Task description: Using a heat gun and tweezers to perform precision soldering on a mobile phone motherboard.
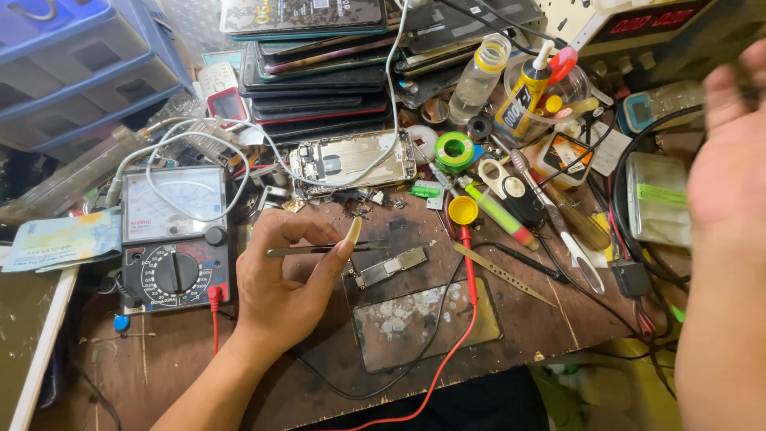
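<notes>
My left hand (291, 275) holds thin metal tweezers (315, 250) level, thumb and fingers pinched on them, tips pointing right. Just right of the tips a small phone circuit board (391, 266) lies on the wooden bench. An opened phone body (351, 162) with its insides showing lies beyond it, a white cable across it. My right hand (730, 172) is raised at the right edge, blurred, palm toward me with fingers spread, holding nothing that I can see.
An analog multimeter (171, 239) sits left with a red probe lead (459, 335) trailing across a glass plate (427, 319). A stack of phones (319, 68), green tape roll (455, 149), glue bottle (531, 88), screwdrivers, spare tweezers (503, 275) and black cables (630, 199) crowd the back and right.
</notes>
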